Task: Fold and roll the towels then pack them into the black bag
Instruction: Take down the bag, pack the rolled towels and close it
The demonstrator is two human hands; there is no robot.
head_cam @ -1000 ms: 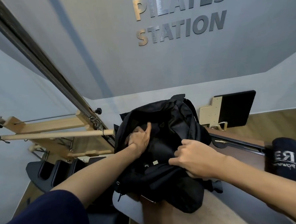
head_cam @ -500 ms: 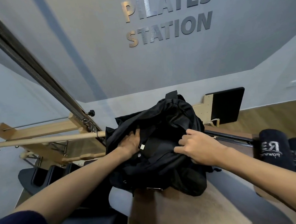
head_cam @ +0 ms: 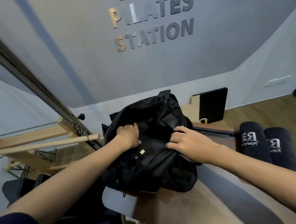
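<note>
The black bag (head_cam: 155,128) stood on the wooden surface (head_cam: 181,212), long axis running 6 to 12 o'clock, top handle at 12. The left hand (head_cam: 128,136) and right hand (head_cam: 189,144) each had their grip clamped on bag fabric. Two rolled towels (head_cam: 267,147) lay at 3 o'clock, pointing toward 12.

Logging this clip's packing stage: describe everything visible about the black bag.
The black bag is soft, crumpled, nylon-looking fabric, slumped on the wooden surface's end. A small pale tag, a drawstring cord and a top loop show. The left hand and right hand both grip its upper fabric. Its contents are hidden.
</note>
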